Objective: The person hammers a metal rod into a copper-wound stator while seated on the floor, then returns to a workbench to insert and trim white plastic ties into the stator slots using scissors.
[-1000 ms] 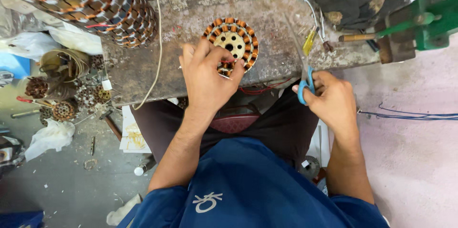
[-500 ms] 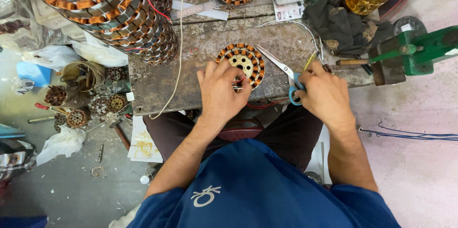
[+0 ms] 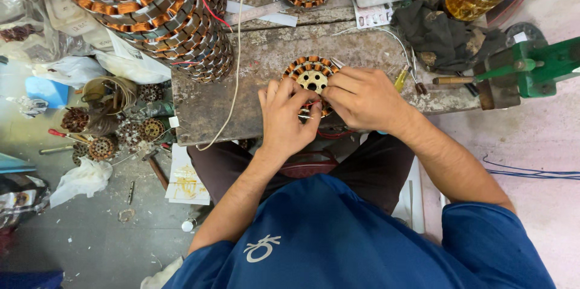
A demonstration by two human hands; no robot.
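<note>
Hands meet at 12 o'clock: left hand point(image 3: 285, 118) and right hand point(image 3: 362, 100) both pinch at the near rim of the wound stator point(image 3: 311, 76), flat on the tabletop point(image 3: 254, 65). Probably heavy, rigid iron; its copper coils scratch easily, so hold the core. Beyond, stator stack point(image 3: 163, 17) at 10 o'clock.

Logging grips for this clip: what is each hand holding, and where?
Both the left hand and right hand grip the copper-wound stator at its near rim; scissors cannot be seen.
</note>
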